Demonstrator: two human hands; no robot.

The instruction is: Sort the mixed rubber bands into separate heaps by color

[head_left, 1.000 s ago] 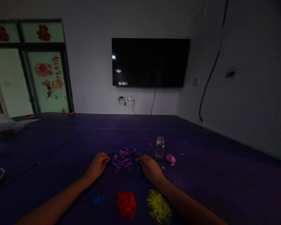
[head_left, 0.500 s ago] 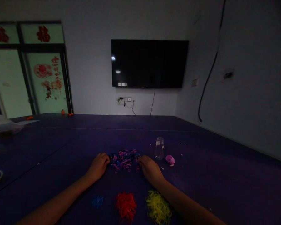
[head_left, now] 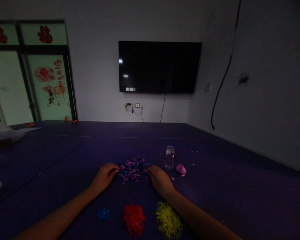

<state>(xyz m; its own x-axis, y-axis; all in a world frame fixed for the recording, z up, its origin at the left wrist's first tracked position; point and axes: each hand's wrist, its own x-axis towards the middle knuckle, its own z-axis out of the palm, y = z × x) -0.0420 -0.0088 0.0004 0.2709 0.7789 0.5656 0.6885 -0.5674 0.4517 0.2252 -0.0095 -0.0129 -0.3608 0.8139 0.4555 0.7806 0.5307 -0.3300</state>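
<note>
A loose pile of mixed pink, blue and dark rubber bands [head_left: 132,170] lies on the purple table [head_left: 77,160]. At the pile's left edge, my left hand [head_left: 106,176] has its thumb and index finger pinched together at the bands. My right hand [head_left: 160,179] reaches the right edge with fingers closed and pointing into the pile. Whatever is between the fingertips of either hand is too small to make out. Closer to me are a small heap of blue bands [head_left: 103,214], a red heap [head_left: 133,220] and a yellow heap [head_left: 168,220], partly beside my right forearm.
A clear bottle [head_left: 169,158] stands right of the pile, with a pink cup-like piece [head_left: 181,170] next to it. Small white scraps dot the table there. A plastic bag [head_left: 5,133] sits at the far left. A television [head_left: 160,66] hangs on the wall ahead.
My left hand's thumb and index finger have shifted slightly right, with their tips now at the pile's edge. My right hand stays almost where it was. The view has shifted very slightly.
</note>
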